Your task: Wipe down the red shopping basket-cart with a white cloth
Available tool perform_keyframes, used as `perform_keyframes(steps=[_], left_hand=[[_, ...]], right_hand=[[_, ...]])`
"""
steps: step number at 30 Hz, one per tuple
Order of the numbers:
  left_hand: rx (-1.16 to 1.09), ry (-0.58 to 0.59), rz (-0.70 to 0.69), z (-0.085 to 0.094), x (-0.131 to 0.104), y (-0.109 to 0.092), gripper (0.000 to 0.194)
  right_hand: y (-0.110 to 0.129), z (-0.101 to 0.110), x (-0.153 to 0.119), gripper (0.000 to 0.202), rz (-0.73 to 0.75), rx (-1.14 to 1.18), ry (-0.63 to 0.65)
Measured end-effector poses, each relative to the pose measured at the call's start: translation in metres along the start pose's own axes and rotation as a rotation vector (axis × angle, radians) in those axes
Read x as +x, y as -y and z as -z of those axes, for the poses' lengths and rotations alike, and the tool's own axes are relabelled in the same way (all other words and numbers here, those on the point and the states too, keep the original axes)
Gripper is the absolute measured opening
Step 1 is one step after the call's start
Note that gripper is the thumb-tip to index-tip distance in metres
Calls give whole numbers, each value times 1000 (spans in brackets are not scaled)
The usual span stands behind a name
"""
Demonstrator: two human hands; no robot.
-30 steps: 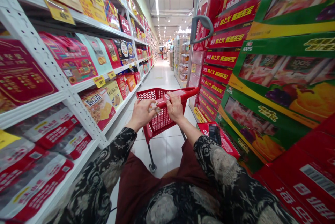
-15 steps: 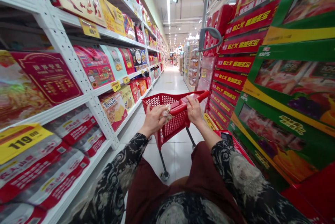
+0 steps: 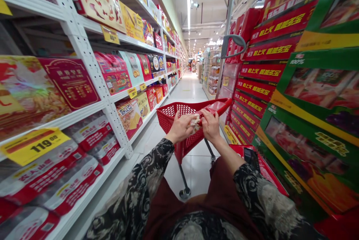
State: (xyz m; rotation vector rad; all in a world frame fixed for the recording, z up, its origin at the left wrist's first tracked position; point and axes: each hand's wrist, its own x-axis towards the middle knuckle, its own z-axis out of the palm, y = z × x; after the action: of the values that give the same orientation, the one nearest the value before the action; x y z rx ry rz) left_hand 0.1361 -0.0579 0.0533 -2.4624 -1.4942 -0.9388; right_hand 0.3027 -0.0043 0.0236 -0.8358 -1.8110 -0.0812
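A red plastic shopping cart (image 3: 193, 142) with perforated sides stands in front of my knees, its handle bar running up to the right. My left hand (image 3: 181, 126) is closed around a small pale, crumpled item (image 3: 195, 122) at the near end of the cart's handle. My right hand (image 3: 211, 125) is bent over the handle just right of that item, fingers curled, its fingertips near my left fingers. Whether the right fingers grip the handle or the item's edge is hard to tell.
White shelves (image 3: 84, 57) with boxed goods and bottle packs line the left. Stacked red cartons (image 3: 260, 71) and green cartons (image 3: 314, 101) rise at the right, beside a metal pole (image 3: 230, 12). A dark phone-like object (image 3: 251, 157) lies on a red surface by my right forearm.
My right hand has moved left along the handle, closer to my left hand. The view has shifted, so shelves and cartons appear further right.
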Motion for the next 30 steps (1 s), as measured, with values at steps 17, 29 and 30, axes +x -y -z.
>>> perform_keyframes(steps=[17,29,30], left_hand=[[-44,25,177,-23,19,3,34],[71,-65,155,-46,6,5,40],[82,-67,191,-47,5,8,40]], right_hand=[[-11,23,-4,20,-114,92,-14],[-12,32,-15,25,-73,-70,-191],[-8,30,-18,25,-72,-89,-183]])
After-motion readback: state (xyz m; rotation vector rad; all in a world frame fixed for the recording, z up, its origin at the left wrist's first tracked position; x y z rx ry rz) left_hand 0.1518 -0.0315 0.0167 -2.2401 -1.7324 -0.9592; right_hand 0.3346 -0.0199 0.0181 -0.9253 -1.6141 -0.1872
